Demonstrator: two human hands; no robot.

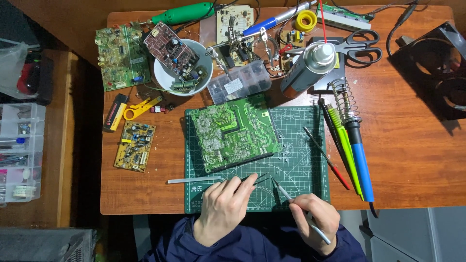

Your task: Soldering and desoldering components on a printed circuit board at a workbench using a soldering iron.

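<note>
Gripping black tweezers (256,178), the left hand (224,206) meets the right hand (315,216), closed on silver tweezers (291,200), at lower centre, below the green circuit board (233,132). Crossed tips could slip and scratch it.

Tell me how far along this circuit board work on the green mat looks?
Set up: the green circuit board lies solder side up on the cutting mat. In hand: the left hand holds dark tweezers and the right hand a slim metal tool, both just short of the board. The blue soldering iron lies unused, so any soldering seems not yet begun.
</note>
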